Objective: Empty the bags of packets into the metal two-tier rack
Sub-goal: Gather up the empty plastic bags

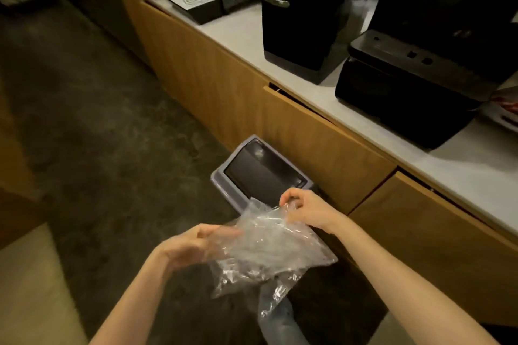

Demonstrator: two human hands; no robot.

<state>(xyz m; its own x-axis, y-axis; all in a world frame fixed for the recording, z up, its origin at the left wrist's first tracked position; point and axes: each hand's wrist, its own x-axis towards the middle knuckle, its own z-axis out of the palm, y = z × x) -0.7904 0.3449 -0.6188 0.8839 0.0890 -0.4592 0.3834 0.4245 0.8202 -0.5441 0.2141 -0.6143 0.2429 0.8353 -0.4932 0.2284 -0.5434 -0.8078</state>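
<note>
A crumpled clear plastic bag (269, 249) hangs between my two hands, just above and in front of a grey swing-lid bin (224, 173). No packets show inside the bag. My left hand (196, 244) grips the bag's left edge, fingers curled on the film. My right hand (305, 207) pinches the bag's upper right corner, right over the bin's near end. The metal two-tier rack is not in view.
A wooden counter front (322, 143) runs diagonally past the bin, with a pale worktop (308, 92) above. On it stand black machines (305, 8) and drip trays (193, 0). Dark floor (98, 120) spreads to the left. My jeans leg (277, 319) is below the bag.
</note>
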